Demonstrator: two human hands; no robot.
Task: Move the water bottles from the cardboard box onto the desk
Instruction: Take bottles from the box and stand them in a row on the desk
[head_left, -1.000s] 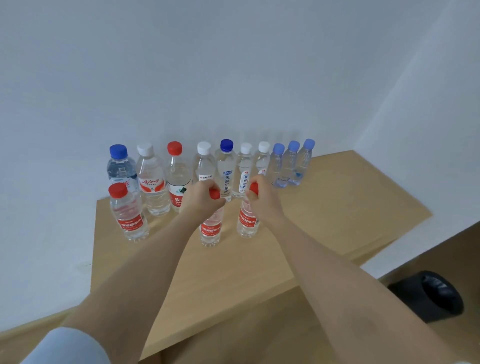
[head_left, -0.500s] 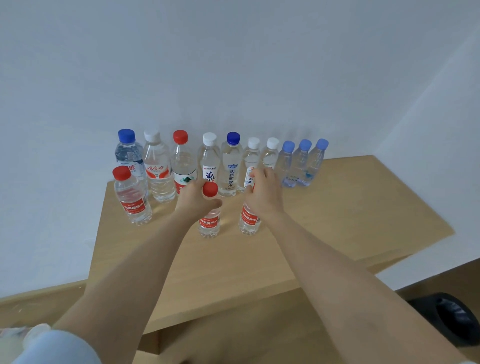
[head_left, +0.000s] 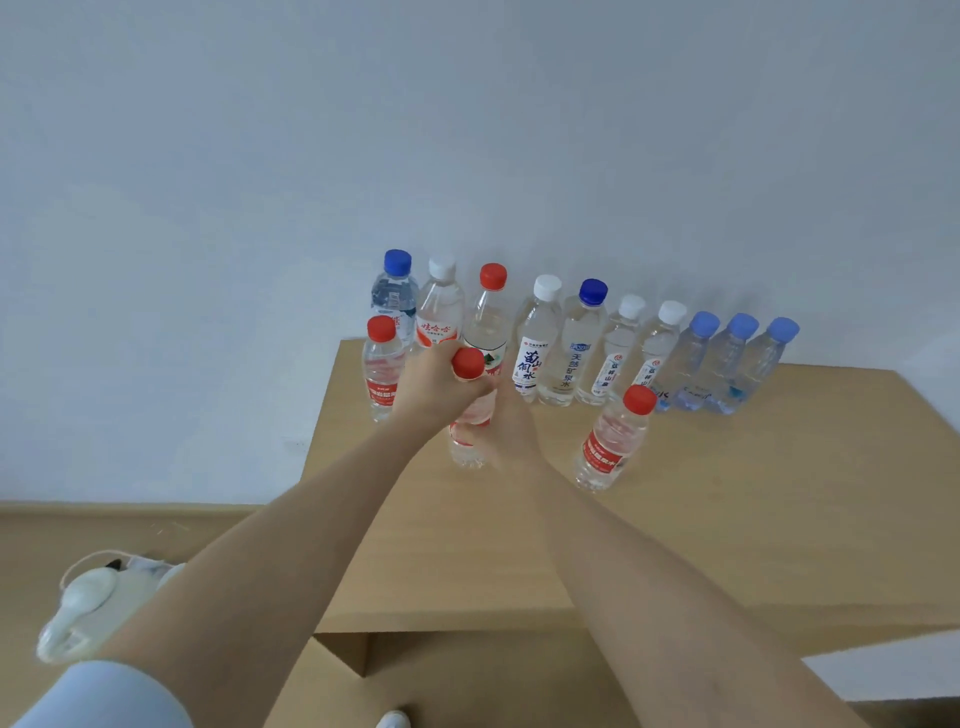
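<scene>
My left hand (head_left: 436, 387) grips a red-capped water bottle (head_left: 467, 441) by the neck, its base on or just above the wooden desk (head_left: 727, 519). My right hand (head_left: 511, 421) sits right beside that bottle, its fingers hidden behind it. A second red-capped bottle (head_left: 610, 444) stands free on the desk to the right. A third red-capped bottle (head_left: 382, 371) stands at the desk's left edge. Several more bottles (head_left: 587, 343) line the wall. The cardboard box (head_left: 332, 686) lies below the desk's front edge, with a white cap (head_left: 392, 719) showing in it.
A white wall rises directly behind the bottle row. A white object with a cord (head_left: 85, 603) lies on the floor at lower left. Bare desk surface stretches in front of and to the right of the bottles.
My right hand has let go of the right red-capped bottle, which now stands alone, and has moved left beside the bottle in my left hand. The view has swung left.
</scene>
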